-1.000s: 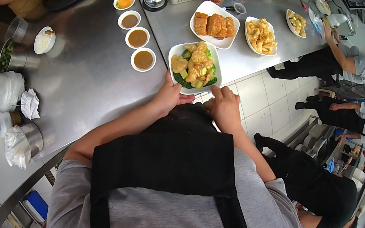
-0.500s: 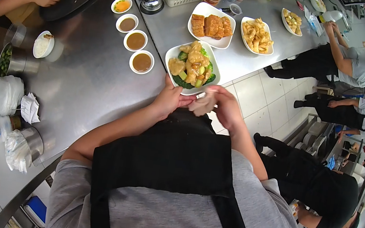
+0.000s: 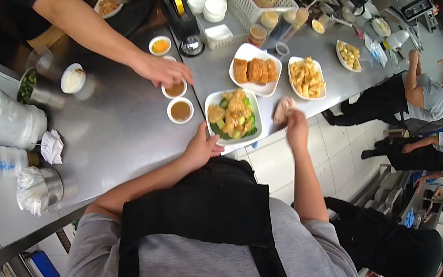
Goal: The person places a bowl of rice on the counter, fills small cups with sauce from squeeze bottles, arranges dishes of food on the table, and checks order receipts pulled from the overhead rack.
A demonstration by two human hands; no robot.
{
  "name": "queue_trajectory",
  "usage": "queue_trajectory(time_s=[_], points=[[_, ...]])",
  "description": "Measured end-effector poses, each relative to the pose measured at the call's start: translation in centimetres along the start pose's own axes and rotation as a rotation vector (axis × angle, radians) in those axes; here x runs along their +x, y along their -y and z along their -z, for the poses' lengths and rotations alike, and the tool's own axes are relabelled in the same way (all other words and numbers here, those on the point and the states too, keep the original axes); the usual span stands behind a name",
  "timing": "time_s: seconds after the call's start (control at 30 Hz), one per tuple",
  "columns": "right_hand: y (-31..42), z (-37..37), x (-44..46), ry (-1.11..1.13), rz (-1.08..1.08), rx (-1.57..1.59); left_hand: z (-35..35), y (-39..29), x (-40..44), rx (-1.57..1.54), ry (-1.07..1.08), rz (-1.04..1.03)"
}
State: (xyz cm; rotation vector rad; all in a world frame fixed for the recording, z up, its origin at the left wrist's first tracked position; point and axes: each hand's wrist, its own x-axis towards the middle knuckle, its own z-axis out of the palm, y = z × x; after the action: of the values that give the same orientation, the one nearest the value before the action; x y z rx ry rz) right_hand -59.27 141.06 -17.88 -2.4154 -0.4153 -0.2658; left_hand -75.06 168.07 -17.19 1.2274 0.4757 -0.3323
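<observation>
My left hand (image 3: 203, 146) grips the near-left corner of a white square bowl (image 3: 259, 122), thumb at the rim and fingers low against its side. In the bowl are battered pieces in a glossy sauce (image 3: 232, 110) with broccoli (image 3: 249, 129) around them. To the right of the bowl, my right hand (image 3: 297, 129) pinches a crumpled beige cloth (image 3: 283, 111) near the edge of the steel counter. Just behind the bowl stands a white dish of golden-brown fried slabs (image 3: 256, 71). A dish of fried strips (image 3: 305, 76) is beyond the cloth.
A co-worker's hand (image 3: 165, 72) reaches from the left over small sauce cups (image 3: 180, 111). A bell (image 3: 191, 45), a tape dispenser (image 3: 178, 10) and a white basket (image 3: 273, 8) stand at the back. A rice bowl (image 3: 73, 79) is on the left. People stand on the right.
My right hand has moved right, away from the bowl, with the cloth. My left hand stays on the bowl. A co-worker's arm has reached in over the sauce cups.
</observation>
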Motion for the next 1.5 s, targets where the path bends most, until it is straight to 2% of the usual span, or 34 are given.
queue_trajectory(time_s=[0.07, 0.13, 0.2, 0.23, 0.27, 0.3, 0.33, 0.37, 0.4, 0.43, 0.47, 0.53, 0.57, 0.6, 0.67, 0.73, 0.77, 0.83, 0.9, 0.97, 1.0, 1.07, 1.17, 1.37, 1.5], points=[[1.8, -0.8, -1.2, -0.030, 0.145, -0.193, 0.1, -0.3, -0.3, 0.114, -0.052, -0.055], [3.3, -0.3, -0.6, 0.066, 0.015, -0.219, 0.7, -0.1, -0.3, 0.181, -0.075, -0.120], [3.4, 0.0, 0.2, 0.107, -0.019, -0.259, 1.2, -0.3, -0.6, 0.398, -0.099, -0.189], [3.2, -0.1, 0.8, 0.184, -0.044, -0.383, 1.3, -0.8, -0.9, 0.558, -0.128, -0.221], [3.3, -0.4, 2.0, 0.246, -0.060, -0.500, 1.4, -0.7, -0.8, 0.561, -0.178, -0.273], [2.1, -1.2, 2.6, 0.191, 0.116, -0.578, 1.2, -0.9, -0.9, 0.445, -0.206, -0.277], [0.2, -2.0, 2.5, 0.116, 0.294, -0.654, 1.6, -0.1, -0.2, 0.493, -0.278, -0.368], [-0.9, -2.8, 2.7, 0.142, 0.344, -0.677, 1.7, 0.4, 0.2, 0.415, -0.283, -0.420], [-1.7, -3.1, 2.8, 0.173, 0.412, -0.731, 2.4, 0.6, 0.8, 0.384, -0.200, -0.400], [-1.2, -2.7, 2.8, 0.204, 0.480, -0.770, 2.8, 2.6, 2.9, 0.358, -0.237, -0.671], [-0.1, -2.3, 2.3, 0.189, 0.435, -0.705, 1.5, 0.5, 1.5, 0.353, -0.245, -0.605], [1.1, -1.6, 1.6, 0.338, 0.320, -0.653, 2.5, 2.5, 4.9, 0.470, -0.342, -0.638], [0.3, -2.1, 1.6, 0.297, 0.406, -0.661, 2.6, 2.4, 5.8, 0.535, -0.390, -0.649], [2.1, -1.0, 1.3, 0.297, 0.268, -0.500, 2.5, 0.6, 5.6, 0.623, -0.372, -0.615], [3.3, -0.5, 1.4, 0.313, 0.249, -0.497, 2.6, -1.6, 5.9, 0.705, -0.368, -0.579], [3.4, -0.7, 1.3, 0.321, 0.201, -0.499, 3.8, -2.5, 7.9, 0.967, -0.287, -0.601], [3.3, -0.7, 1.3, 0.320, 0.210, -0.496, 3.9, -3.8, 7.5, 0.966, -0.297, -0.602], [3.3, -0.7, 1.1, 0.300, 0.182, -0.459, 3.4, -7.3, 5.9, 1.181, -0.109, -0.383], [3.4, -0.5, 1.2, 0.299, 0.176, -0.448, 4.2, -7.5, 7.0, 1.152, -0.079, -0.422], [3.4, -0.6, 1.0, 0.298, 0.163, -0.439, 4.6, -7.9, 7.8, 1.142, 0.126, -0.149], [3.2, -0.8, 1.0, 0.286, 0.179, -0.456, 4.5, -8.0, 7.9, 1.145, 0.130, -0.151], [3.1, -0.7, 0.9, 0.268, 0.189, -0.472, 4.4, -8.0, 8.0, 0.689, 0.137, 0.176], [3.4, -0.4, 0.9, 0.255, 0.208, -0.445, 4.3, -7.2, 7.7, 0.591, 0.159, 0.219], [3.7, -0.3, 0.9, 0.277, 0.183, -0.478, 4.2, -4.5, 6.7, 0.571, 0.137, 0.123], [3.9, -1.0, 0.8, 0.250, 0.187, -0.568, 3.5, -3.4, 5.4, 0.507, 0.219, 0.272]])
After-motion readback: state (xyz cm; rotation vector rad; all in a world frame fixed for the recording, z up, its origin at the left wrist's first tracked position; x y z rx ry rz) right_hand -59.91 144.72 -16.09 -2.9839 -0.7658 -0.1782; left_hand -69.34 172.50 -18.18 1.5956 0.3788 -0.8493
